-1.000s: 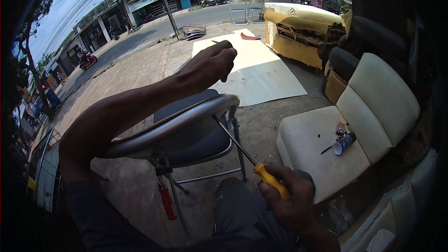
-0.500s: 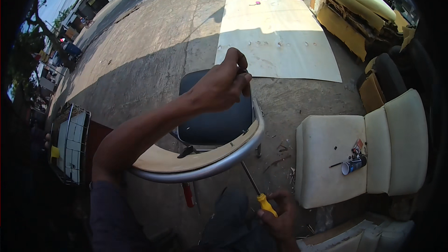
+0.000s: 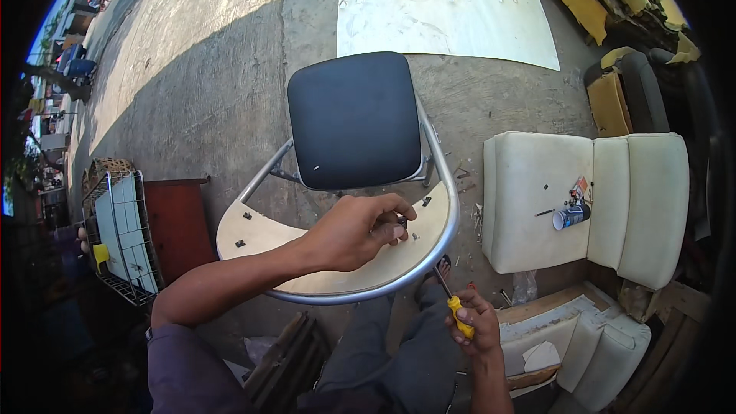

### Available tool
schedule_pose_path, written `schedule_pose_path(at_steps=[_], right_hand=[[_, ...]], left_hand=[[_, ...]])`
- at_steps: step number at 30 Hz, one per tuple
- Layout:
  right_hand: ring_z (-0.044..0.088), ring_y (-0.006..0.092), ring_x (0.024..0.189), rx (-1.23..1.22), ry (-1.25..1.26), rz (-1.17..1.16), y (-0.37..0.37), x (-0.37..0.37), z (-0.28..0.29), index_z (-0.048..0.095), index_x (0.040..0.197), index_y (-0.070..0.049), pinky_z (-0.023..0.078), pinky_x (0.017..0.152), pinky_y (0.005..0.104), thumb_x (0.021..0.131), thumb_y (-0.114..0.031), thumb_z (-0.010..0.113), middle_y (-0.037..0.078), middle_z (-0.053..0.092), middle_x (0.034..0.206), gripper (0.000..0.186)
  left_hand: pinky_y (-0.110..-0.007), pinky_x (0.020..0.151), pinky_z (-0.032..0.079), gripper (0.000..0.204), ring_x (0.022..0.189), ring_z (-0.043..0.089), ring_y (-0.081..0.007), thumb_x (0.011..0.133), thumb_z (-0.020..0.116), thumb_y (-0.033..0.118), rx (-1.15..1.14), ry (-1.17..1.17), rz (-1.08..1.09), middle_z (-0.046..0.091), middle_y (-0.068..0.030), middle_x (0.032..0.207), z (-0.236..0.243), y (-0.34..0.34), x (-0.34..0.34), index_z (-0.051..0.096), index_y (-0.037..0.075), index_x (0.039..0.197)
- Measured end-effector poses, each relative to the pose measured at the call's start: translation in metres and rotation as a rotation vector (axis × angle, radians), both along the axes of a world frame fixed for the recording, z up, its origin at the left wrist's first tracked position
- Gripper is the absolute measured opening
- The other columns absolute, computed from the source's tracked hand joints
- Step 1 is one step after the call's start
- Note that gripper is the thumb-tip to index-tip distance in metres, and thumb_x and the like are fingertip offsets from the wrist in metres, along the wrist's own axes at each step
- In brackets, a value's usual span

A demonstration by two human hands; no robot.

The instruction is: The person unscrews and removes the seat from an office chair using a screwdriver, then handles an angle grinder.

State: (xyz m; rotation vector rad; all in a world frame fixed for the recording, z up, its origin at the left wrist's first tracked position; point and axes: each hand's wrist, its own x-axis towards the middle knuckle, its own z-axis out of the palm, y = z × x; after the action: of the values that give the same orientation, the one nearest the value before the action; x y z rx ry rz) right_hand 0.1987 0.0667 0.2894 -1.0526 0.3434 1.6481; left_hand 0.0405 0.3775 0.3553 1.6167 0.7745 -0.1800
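My left hand [image 3: 360, 234] is over the curved plywood panel [image 3: 307, 280] set inside a bent silver tube frame [image 3: 452, 222]. Its fingers pinch a small dark piece [image 3: 402, 221], too small to name. Below the tube's right side, my right hand [image 3: 479, 326] grips a screwdriver [image 3: 461, 317] by its yellow handle; the shaft points up toward the tube and its tip is hidden. Small black clips or brackets [image 3: 240, 244] sit on the panel's left end, another black piece [image 3: 426, 201] on its right. Beyond the panel is the chair's black padded seat [image 3: 354, 119].
A cream padded seat [image 3: 537, 207] on the right bears a blue can [image 3: 571, 216] and small parts. A large pale sheet [image 3: 452, 23] lies on the concrete ahead. At left stand a wire rack [image 3: 126, 230] and a red-brown box [image 3: 178, 222]. More cream cushions [image 3: 583, 353] lie lower right.
My left hand has come down from above the black seat to the plywood panel. My right hand, still on the screwdriver, is slightly higher and farther right. The view has tilted downward.
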Motion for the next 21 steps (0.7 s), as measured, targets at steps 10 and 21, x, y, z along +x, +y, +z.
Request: schedule_pose_path(at_steps=[10,21], right_hand=[[0.058,0.0091,0.050,-0.089,-0.157,0.096,0.012,0.004,0.028,0.064,0.117,0.000,0.037,0.040,0.0197,0.088,-0.005,0.073,0.014,0.072,0.087,0.030],[0.065,0.0119,0.072,0.245,-1.250,0.407,0.012,0.008,0.032,0.063,0.117,0.002,0.050,0.062,0.0283,0.089,-0.009,0.076,0.009,0.071,0.093,0.033]], left_hand=[[-0.044,0.080,0.058,0.031,0.094,0.073,-0.0378,0.094,0.064,0.004,0.328,-0.013,-0.125,0.073,-0.0234,0.103,-0.002,-0.016,-0.002,0.066,0.002,0.125],[-0.039,0.077,0.059,0.024,0.088,0.076,-0.0306,0.090,0.071,0.005,0.222,0.185,0.001,0.076,-0.0165,0.104,0.022,-0.023,0.017,0.075,0.006,0.114]])
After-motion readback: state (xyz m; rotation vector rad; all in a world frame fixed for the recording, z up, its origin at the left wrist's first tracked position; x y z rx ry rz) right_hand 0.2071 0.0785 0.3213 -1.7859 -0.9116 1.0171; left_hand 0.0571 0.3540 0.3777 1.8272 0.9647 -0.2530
